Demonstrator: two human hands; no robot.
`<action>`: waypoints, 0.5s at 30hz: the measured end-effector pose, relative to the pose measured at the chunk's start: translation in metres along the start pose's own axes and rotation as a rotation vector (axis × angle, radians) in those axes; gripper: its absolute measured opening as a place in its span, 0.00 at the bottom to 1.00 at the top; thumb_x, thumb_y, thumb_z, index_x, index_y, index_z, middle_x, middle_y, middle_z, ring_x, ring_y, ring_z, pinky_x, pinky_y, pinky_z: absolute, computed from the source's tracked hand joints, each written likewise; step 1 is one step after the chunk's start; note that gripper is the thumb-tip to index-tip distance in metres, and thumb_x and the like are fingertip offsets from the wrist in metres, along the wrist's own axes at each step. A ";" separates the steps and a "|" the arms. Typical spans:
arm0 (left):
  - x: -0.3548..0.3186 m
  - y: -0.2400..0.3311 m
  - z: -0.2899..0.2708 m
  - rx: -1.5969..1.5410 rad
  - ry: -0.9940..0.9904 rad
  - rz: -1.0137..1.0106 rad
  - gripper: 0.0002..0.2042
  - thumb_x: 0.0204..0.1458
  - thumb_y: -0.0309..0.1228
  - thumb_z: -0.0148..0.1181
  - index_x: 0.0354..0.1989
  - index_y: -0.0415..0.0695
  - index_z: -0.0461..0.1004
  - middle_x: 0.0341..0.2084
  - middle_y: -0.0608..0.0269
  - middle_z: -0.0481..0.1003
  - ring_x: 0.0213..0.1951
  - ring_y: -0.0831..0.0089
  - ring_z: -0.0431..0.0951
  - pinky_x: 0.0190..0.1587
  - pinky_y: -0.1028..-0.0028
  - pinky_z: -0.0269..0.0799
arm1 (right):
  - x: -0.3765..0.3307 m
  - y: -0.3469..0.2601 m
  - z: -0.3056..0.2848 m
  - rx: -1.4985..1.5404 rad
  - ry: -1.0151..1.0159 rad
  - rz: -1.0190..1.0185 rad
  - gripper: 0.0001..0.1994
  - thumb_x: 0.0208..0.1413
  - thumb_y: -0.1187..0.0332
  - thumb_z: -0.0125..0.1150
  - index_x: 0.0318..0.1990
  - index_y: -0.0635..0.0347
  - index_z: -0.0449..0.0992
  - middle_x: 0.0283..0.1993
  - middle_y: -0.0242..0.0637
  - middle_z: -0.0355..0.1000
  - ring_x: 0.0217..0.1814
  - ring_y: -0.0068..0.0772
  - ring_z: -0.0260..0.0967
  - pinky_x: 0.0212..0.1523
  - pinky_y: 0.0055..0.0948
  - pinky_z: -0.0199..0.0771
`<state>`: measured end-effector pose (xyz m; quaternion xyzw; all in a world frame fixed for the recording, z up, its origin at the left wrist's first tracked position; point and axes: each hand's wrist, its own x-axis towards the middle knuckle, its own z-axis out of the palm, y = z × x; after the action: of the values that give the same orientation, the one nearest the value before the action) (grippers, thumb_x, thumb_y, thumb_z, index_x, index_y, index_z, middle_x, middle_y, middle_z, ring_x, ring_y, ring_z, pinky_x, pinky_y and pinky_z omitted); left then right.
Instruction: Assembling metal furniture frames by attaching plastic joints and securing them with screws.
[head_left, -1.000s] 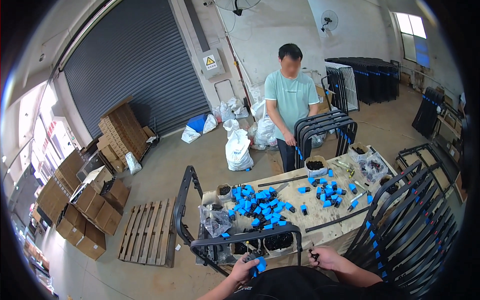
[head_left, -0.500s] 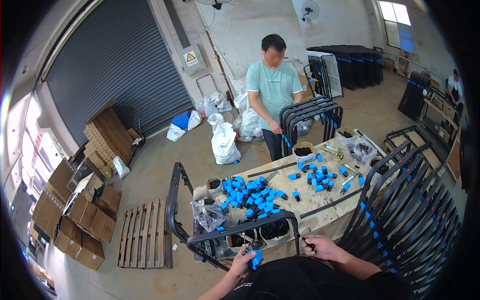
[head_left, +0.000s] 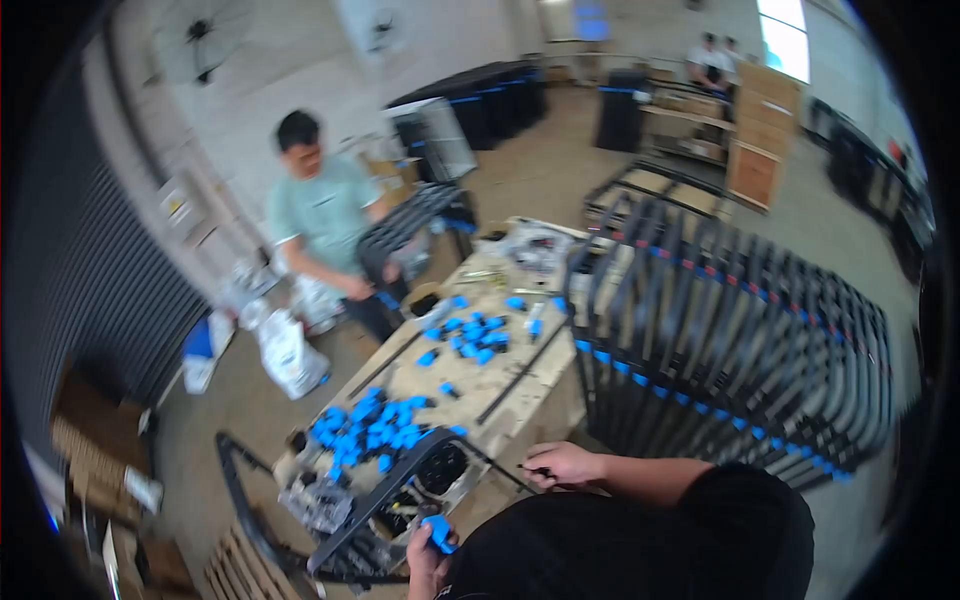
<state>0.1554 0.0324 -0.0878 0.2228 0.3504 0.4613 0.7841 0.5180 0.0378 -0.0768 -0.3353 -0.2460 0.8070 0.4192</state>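
Left hand [head_left: 428, 556] grips our blue cap [head_left: 437, 532] against the black frame [head_left: 385, 490] at seven o'clock; right hand [head_left: 563, 465], closed on its rod, has swung out to five o'clock as we turned.

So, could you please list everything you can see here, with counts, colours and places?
Blue caps: many, blue, heaped on the near end of the table.
Table: one, pale wood, centre.
Black metal frame: one, black, at the table's near end.
Stacked frames: a long row, black with blue caps, right.
Co-worker: one, pale green shirt, far side of table.
White bags: several, floor, left.
Left hand: holds a blue cap.
Right hand: closed on a thin dark thing, too small to tell.
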 end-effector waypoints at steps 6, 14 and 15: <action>0.031 -0.002 0.012 0.152 -0.141 -0.103 0.22 0.52 0.42 0.66 0.49 0.39 0.71 0.34 0.53 0.76 0.27 0.63 0.75 0.32 0.68 0.73 | -0.012 0.005 -0.011 0.109 0.111 -0.050 0.11 0.63 0.76 0.53 0.51 0.70 0.69 0.36 0.43 0.72 0.29 0.26 0.64 0.25 0.24 0.62; 0.078 -0.024 0.026 0.267 -0.109 -0.248 0.20 0.49 0.35 0.71 0.46 0.41 0.70 0.32 0.53 0.78 0.25 0.67 0.77 0.28 0.71 0.74 | -0.039 0.004 -0.020 0.096 0.179 -0.087 0.12 0.68 0.71 0.52 0.53 0.70 0.70 0.38 0.41 0.73 0.24 0.22 0.62 0.25 0.24 0.62; 0.082 -0.027 0.025 0.283 -0.104 -0.275 0.19 0.50 0.35 0.71 0.45 0.42 0.70 0.32 0.53 0.78 0.25 0.67 0.77 0.28 0.71 0.74 | -0.034 0.010 -0.027 0.116 0.184 -0.096 0.11 0.68 0.69 0.54 0.51 0.68 0.72 0.36 0.37 0.73 0.23 0.21 0.60 0.24 0.22 0.62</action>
<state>0.2169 0.0912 -0.1177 0.3043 0.3977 0.2841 0.8176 0.5471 0.0074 -0.0895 -0.3709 -0.1750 0.7649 0.4968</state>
